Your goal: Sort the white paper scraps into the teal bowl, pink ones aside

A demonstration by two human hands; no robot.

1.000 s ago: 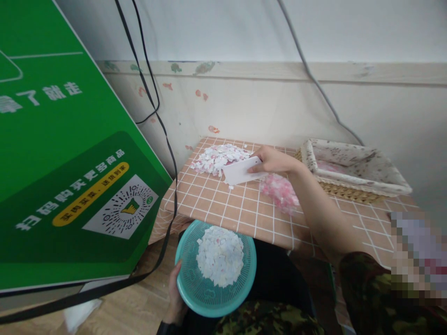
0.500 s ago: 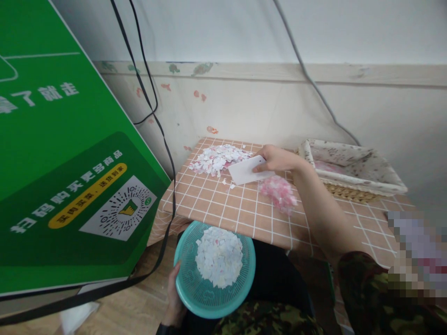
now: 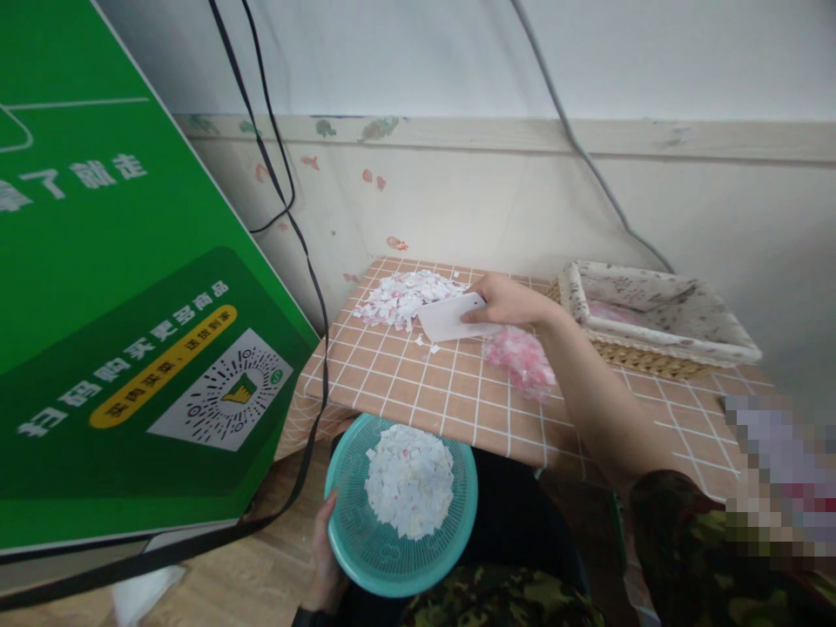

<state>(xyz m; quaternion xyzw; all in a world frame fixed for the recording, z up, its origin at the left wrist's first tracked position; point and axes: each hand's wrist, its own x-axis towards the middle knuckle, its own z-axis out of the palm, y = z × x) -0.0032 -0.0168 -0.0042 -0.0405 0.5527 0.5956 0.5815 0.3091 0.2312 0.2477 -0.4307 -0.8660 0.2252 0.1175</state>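
Observation:
My right hand (image 3: 506, 300) grips a flat white scraper (image 3: 448, 319) with a small hole near its corner. The scraper's far edge meets the near right side of a heap of torn white paper scraps (image 3: 398, 299) on the table. My left hand (image 3: 325, 540) holds the left rim of a teal plastic colander (image 3: 405, 575) below the table edge; part of this hand is hidden behind it. White paper scraps (image 3: 409, 483) are piled inside the colander. Just below my right hand lies a clump of pink and white scraps (image 3: 521, 359).
The table (image 3: 418, 392) has a brown checked cloth. A cloth-lined wicker basket (image 3: 659, 335) stands at its back right against the wall. A green sign panel (image 3: 131, 279) leans in from the left, with black straps (image 3: 320, 348) hanging before it. A blurred-out patch covers the far right.
My right hand and the scraper have shifted slightly left, up to the heap of paper scraps. My left hand and the colander stay in place.

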